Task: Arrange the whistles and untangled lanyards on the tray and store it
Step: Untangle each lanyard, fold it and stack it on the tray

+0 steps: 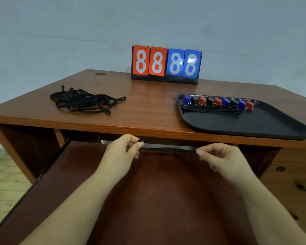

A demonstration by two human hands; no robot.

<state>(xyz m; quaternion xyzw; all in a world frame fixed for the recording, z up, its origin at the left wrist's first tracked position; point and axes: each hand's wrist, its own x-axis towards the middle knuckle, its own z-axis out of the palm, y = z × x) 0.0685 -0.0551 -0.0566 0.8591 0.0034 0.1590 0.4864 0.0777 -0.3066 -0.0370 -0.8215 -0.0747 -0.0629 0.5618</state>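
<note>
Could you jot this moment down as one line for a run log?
left hand + right hand: pinch one lanyard taut | lanyard pile: tangled | whistles: rowed on tray

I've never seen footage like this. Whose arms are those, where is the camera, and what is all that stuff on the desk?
There is no machine here: a person wears a camera on the head, so the one picture looks forward and down over their own bare arms. The left hand and right hand each pinch one end of a black lanyard, pulled straight between them just below the desk's front edge, above a pulled-out shelf. On the wooden desk, a tangled pile of lanyards lies at the left. At the right, a black tray holds a row of whistles, red, blue and black, along its far side, with some straightened lanyards laid in front of them. A flip scoreboard showing 8s stands at the back.
</note>
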